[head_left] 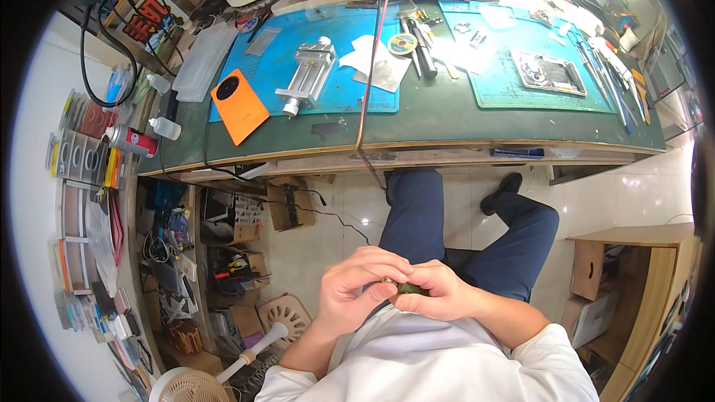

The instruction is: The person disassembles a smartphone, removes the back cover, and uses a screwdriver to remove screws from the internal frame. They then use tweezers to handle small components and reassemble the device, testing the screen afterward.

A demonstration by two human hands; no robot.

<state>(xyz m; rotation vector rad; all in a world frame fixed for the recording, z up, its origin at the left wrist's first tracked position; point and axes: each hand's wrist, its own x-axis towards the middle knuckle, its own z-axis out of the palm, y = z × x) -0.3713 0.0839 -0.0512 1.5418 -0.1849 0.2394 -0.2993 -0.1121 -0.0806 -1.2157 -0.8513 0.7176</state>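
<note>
- Holding a small dark object (pixel 409 288) at the near middle: left hand (pixel 356 286) and right hand (pixel 441 290), each grip clamped on it.
- Lying left on the far bench (pixel 447 123): orange phone (pixel 242 113), metal clamp (pixel 309 74) beside it.
- Lying farther right: opened phone (pixel 550 73).

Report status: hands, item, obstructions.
Left hand, right hand: together, closed on dark item. Item small, mostly hidden in grip. Red cable hanging ahead, apart from both hands.
</note>
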